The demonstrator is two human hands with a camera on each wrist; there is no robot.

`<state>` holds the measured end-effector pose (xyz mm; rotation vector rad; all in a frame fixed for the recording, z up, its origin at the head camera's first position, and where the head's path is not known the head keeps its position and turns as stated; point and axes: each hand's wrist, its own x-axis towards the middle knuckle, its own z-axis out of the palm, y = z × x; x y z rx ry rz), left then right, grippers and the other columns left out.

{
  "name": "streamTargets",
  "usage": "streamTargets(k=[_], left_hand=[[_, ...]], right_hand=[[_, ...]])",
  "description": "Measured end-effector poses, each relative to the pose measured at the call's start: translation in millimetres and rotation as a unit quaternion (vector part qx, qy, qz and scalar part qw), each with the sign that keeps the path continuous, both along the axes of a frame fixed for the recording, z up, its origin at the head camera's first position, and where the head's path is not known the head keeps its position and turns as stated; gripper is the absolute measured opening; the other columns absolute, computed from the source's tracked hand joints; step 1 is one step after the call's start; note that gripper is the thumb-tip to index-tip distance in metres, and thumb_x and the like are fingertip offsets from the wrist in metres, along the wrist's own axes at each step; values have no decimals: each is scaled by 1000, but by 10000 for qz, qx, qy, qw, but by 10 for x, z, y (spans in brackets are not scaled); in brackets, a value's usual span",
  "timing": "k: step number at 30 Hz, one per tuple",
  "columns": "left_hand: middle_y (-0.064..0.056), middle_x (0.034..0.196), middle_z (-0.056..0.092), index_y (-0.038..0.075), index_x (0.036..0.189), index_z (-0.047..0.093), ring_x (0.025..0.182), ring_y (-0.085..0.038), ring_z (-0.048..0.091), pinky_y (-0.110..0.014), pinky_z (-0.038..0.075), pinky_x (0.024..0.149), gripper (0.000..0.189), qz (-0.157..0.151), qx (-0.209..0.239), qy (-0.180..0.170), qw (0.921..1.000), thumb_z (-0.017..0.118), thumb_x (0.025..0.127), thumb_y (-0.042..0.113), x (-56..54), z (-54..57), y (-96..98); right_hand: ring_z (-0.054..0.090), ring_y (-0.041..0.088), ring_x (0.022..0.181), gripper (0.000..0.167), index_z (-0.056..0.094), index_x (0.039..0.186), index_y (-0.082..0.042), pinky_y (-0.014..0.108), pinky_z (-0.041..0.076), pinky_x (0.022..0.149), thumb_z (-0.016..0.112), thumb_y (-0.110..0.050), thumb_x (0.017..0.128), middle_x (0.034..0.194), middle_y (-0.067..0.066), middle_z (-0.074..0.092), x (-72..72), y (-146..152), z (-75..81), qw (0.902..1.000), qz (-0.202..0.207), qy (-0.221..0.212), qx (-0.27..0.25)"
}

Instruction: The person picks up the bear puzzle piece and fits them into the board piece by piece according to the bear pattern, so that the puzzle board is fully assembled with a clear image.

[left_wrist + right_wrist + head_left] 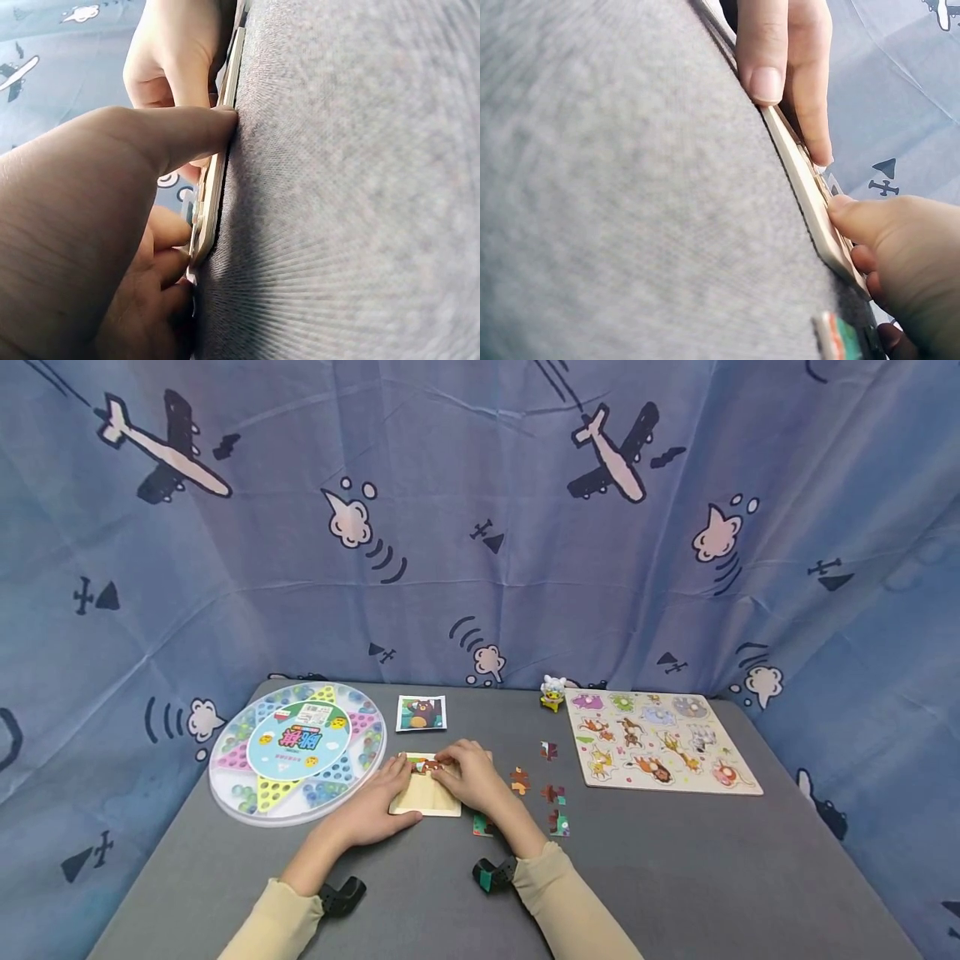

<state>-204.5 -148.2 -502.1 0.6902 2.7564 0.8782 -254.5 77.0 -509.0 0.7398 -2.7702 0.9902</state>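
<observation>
A small wooden puzzle tray (424,797) lies on the grey table, with brown and green picture pieces (422,766) along its far side. My left hand (371,808) holds the tray's left side, thumb at the near edge and fingers at the far corner. In the left wrist view that thumb (199,127) presses against the tray's rim. Over the far right part of the tray, my right hand (474,778) pinches a jigsaw piece (435,764) between thumb and curled fingers. The right wrist view shows the right thumb (862,214) low over the tray; the fingers partly hide the piece.
Several loose jigsaw pieces (554,794) lie right of the tray, one (482,825) beside the right forearm. A bear picture card (422,713) lies behind. At left is a round Chinese checkers board (296,814); at right, an animal peg board (630,743) and small figurine (552,692).
</observation>
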Motion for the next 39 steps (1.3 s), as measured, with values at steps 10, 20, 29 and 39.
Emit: streamTargets(k=[10,20,29,39], left_hand=[[-31,172,17,-10,162,30,161,-48,13,-60,18,130,87,50,-215,2,9998,69,102,40,29,46,27],[-27,172,23,-8,162,33,161,-47,15,-60,21,130,81,-154,-460,-22,9988,65,104,40,-32,95,129],[-30,170,25,-11,160,35,159,-51,16,-61,22,129,76,-231,-440,-98,9987,63,107,35,-30,174,144],[-30,170,26,-11,159,36,159,-51,17,-62,23,128,75,-200,-283,-123,9993,63,107,35,-36,149,146]], right_hand=[[64,23,100,23,82,112,-8,43,42,86,82,-24,95,107,6,75,-10,14,-36,9996,-15,88,-262],[65,23,103,23,82,112,-9,40,42,85,82,-24,94,107,5,75,-18,19,-67,9996,-53,178,-221],[65,24,103,23,83,112,-9,39,42,83,81,-24,95,108,5,75,-20,10,-50,9995,-10,293,-122],[66,25,102,24,84,112,-8,45,47,85,82,-23,94,107,6,76,-28,11,-50,9994,-45,281,-195]])
